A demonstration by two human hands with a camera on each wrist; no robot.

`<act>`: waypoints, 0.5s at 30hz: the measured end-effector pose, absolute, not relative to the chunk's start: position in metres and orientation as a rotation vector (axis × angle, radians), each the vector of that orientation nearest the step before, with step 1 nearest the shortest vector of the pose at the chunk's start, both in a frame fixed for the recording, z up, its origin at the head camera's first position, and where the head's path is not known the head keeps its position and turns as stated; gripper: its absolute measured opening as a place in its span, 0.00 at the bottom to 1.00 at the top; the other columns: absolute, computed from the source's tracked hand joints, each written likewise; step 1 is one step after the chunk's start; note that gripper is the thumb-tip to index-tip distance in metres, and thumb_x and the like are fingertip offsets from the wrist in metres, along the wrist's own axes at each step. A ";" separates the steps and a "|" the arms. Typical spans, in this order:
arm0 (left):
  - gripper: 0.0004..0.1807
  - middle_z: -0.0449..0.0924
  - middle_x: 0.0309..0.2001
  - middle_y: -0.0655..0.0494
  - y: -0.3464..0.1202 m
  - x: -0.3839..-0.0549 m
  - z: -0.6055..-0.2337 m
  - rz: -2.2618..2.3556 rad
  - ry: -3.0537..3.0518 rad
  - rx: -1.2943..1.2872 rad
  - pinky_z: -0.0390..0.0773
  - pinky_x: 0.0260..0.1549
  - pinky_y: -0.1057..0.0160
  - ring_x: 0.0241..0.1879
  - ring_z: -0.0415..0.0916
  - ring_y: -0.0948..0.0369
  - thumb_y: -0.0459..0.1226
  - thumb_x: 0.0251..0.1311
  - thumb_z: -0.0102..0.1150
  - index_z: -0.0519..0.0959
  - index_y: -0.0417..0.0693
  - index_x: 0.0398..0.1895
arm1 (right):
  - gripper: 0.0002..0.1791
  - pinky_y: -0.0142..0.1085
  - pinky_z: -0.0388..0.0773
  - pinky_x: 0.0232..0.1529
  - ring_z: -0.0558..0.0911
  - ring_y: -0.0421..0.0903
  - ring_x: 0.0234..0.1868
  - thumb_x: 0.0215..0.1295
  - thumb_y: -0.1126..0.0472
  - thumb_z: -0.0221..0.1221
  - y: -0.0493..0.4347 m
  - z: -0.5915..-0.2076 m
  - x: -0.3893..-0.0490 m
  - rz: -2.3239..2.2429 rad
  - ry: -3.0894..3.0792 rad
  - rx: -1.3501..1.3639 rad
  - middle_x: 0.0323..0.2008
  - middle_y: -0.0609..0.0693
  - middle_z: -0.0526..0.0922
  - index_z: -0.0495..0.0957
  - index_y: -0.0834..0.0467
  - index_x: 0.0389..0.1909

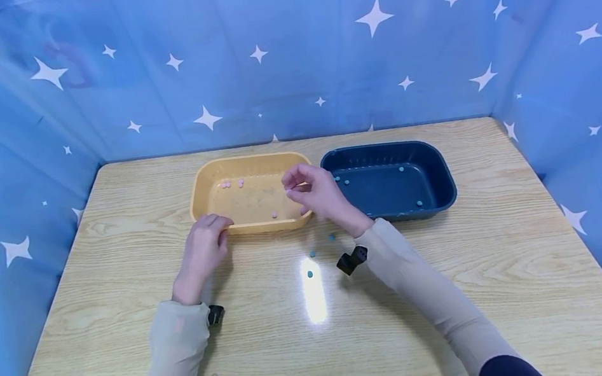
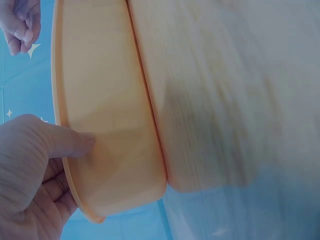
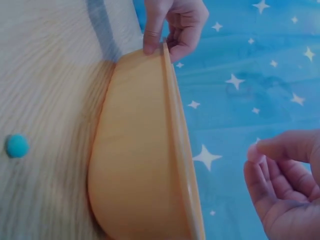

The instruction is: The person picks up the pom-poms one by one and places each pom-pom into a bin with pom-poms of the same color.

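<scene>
My left hand (image 1: 205, 243) grips the near left rim of a yellow-orange plastic basin (image 1: 260, 227); in the left wrist view the thumb (image 2: 75, 142) lies on its outer wall and the fingers go behind the rim. Above the basin's right end is my right hand (image 1: 317, 192). Between its thumb and forefinger it pinches a small pink ball (image 3: 255, 153), seen in the right wrist view. Several more pink balls (image 1: 226, 184) lie on the basin floor, most at the back left and one pink ball (image 1: 274, 215) near the front.
Right beside the yellow-orange basin stands a dark blue basin (image 1: 388, 192) with several teal balls (image 1: 420, 203) inside. Three teal balls (image 1: 312, 254) lie on the wooden table (image 1: 277, 345) in front, near my right wrist. A blue star-patterned curtain (image 1: 319, 70) surrounds the table's back and sides.
</scene>
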State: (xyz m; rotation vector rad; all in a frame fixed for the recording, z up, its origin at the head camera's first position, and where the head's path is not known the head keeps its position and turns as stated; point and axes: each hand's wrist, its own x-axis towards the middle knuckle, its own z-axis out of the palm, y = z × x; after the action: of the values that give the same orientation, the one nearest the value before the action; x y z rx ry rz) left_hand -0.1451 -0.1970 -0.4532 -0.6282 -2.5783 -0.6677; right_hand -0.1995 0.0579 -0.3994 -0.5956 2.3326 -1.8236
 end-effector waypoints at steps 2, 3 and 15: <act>0.09 0.80 0.31 0.43 -0.197 -0.145 -0.453 -0.668 -2.576 -0.629 0.74 0.34 0.54 0.32 0.74 0.49 0.19 0.46 0.58 0.79 0.34 0.31 | 0.08 0.50 0.80 0.35 0.79 0.50 0.40 0.60 0.73 0.58 0.056 -0.397 -0.202 -1.828 2.345 -0.606 0.38 0.59 0.78 0.75 0.66 0.40; 0.09 0.80 0.31 0.43 -0.197 -0.146 -0.453 -0.669 -2.574 -0.630 0.74 0.35 0.54 0.32 0.74 0.48 0.19 0.45 0.58 0.79 0.34 0.31 | 0.08 0.47 0.80 0.38 0.79 0.50 0.40 0.60 0.73 0.58 0.055 -0.396 -0.203 -1.832 2.350 -0.615 0.38 0.59 0.78 0.75 0.67 0.40; 0.09 0.80 0.31 0.44 -0.198 -0.146 -0.454 -0.666 -2.578 -0.629 0.74 0.34 0.54 0.32 0.74 0.49 0.19 0.46 0.58 0.79 0.34 0.31 | 0.08 0.36 0.78 0.46 0.79 0.50 0.41 0.58 0.74 0.58 0.039 -0.388 -0.217 -1.889 2.326 -0.564 0.39 0.60 0.79 0.75 0.67 0.39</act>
State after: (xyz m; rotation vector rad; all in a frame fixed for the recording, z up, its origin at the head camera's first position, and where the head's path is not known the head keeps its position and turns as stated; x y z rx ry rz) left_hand -0.1462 -0.1979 -0.4540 -0.6286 -2.5781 -0.6657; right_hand -0.2166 0.0387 -0.3881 -0.5636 2.3258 -1.8887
